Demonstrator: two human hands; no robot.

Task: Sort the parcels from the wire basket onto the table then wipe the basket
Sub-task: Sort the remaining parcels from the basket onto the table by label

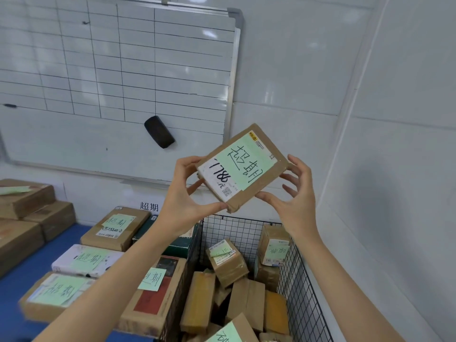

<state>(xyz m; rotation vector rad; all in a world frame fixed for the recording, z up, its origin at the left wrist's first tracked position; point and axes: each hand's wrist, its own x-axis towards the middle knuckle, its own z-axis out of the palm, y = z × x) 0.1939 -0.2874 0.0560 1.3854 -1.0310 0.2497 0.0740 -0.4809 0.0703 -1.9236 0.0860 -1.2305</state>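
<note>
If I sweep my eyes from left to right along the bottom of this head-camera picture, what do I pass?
Blue table → brown cardboard parcels with pale green notes → black wire basket, brown parcels piled inside → white wall.

The raised parcel [243, 166] is brown cardboard, carrying a pale green note with black handwriting and a white label with black numerals. At six o'clock the wire basket [299, 275] is a black square grid, filled with tan and yellowish-brown boxes, some with pale green notes. At eight o'clock the table [17, 285] is bright blue under brown parcels and one white parcel [81, 261]. At eleven o'clock the whiteboard [118, 70] is white, ruled with black lines, silver-framed; its eraser [159, 131] is black.
</note>
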